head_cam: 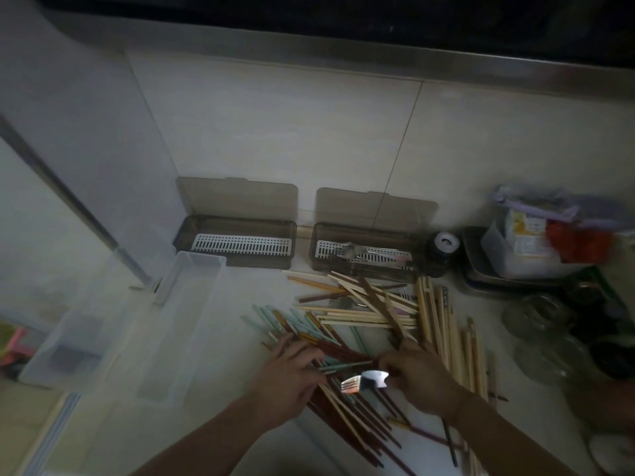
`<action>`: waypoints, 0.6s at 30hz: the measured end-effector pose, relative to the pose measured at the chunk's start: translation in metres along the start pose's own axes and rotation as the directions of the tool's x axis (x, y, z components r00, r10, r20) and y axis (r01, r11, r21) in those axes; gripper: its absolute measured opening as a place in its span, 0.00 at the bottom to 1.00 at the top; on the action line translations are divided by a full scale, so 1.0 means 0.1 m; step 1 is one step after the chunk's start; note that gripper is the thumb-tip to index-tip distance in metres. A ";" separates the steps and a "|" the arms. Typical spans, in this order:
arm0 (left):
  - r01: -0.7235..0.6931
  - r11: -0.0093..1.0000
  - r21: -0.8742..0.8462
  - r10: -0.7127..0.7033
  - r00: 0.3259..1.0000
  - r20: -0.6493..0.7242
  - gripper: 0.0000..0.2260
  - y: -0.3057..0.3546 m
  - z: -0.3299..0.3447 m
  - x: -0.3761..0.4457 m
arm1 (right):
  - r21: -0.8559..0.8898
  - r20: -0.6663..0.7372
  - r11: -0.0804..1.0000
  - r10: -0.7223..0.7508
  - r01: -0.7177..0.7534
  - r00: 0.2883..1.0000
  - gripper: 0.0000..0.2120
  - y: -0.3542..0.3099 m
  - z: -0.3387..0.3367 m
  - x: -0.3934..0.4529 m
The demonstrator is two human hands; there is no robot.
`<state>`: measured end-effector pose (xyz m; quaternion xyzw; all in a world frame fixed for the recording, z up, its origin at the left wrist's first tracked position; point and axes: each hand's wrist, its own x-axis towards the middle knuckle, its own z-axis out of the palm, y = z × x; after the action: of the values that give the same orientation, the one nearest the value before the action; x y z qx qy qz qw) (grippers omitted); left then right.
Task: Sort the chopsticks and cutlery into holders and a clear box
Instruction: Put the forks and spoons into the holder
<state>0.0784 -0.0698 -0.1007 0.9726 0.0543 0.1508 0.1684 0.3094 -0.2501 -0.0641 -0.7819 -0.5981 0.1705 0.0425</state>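
We are pinching the fork [354, 384] with our right hand [417, 369] — stiff, slick; left hand [292, 369] fingers are spreading over the chopsticks [360, 316].

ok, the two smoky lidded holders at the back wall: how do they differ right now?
Contents: the left holder shows only its bare white slotted tray, while the right holder already has metal cutlery, forks among them, lying on its tray.
Position: the left holder sits next to the clear box; the right holder sits next to a small dark jar.
Shared: same tinted body, both lids open and leaning back against the wall.
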 end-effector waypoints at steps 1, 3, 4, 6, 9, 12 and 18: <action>0.005 1.000 0.002 -0.005 1.000 0.001 0.07 0.00 0.01 0.00 | 0.043 -0.004 0.999 0.013 -0.013 1.000 0.12 0.01 -0.05 0.03; 0.016 1.000 -0.001 -0.016 1.000 0.001 0.08 0.01 0.02 0.00 | 0.175 -0.046 0.984 0.038 -0.030 0.998 0.03 -0.02 -0.19 0.08; 0.022 1.000 -0.006 -0.022 1.000 -0.004 0.09 0.02 0.02 0.01 | 0.267 -0.083 0.963 0.057 -0.033 0.995 0.07 -0.01 -0.23 0.10; 0.040 0.999 -0.008 -0.041 0.999 -0.016 0.10 0.03 0.04 0.04 | 0.458 -0.109 0.888 0.093 -0.033 0.990 0.12 -0.06 -0.32 0.18; 0.054 0.998 0.037 -0.055 0.998 0.033 0.13 0.09 0.05 0.11 | 0.681 -0.202 0.730 0.121 0.051 0.972 0.06 -0.25 -0.49 0.33; 0.077 0.996 0.035 -0.079 0.996 0.040 0.21 0.18 0.00 0.22 | 0.835 -0.266 0.541 0.233 0.102 0.935 0.06 -0.33 -0.58 0.48; 0.537 0.396 -0.745 -0.593 0.769 0.239 0.29 0.54 -0.35 0.76 | 0.993 0.057 -0.121 0.539 0.011 0.840 0.09 -0.54 -0.67 0.64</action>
<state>0.1428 -0.0975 -0.0302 0.7158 0.3147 0.1240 0.6110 0.2951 -0.1652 0.0001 -0.6229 -0.0861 0.3977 0.6681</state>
